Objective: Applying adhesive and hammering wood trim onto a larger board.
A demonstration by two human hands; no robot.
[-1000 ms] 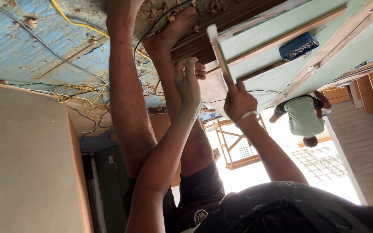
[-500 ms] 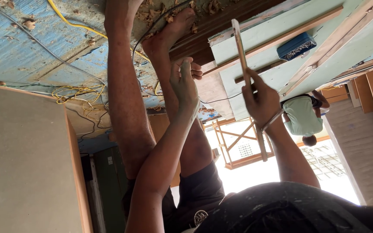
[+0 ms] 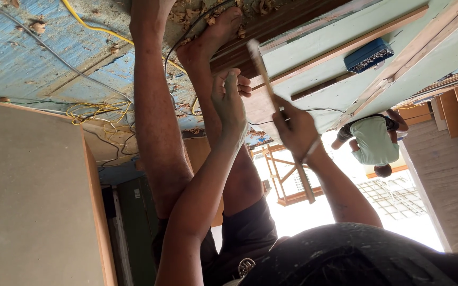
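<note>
The right hand (image 3: 295, 127) grips a thin wooden strip (image 3: 279, 114) beside the board (image 3: 261, 108), which the left hand (image 3: 230, 98) presses flat, fingers together.

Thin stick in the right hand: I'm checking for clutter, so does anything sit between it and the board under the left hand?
Nothing visible does. The thin stick, gripped by the right hand, crosses the board just beside the flat left hand.

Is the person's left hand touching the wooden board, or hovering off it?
Touching. The head view shows the left hand pressed flat on the wooden board.
</note>
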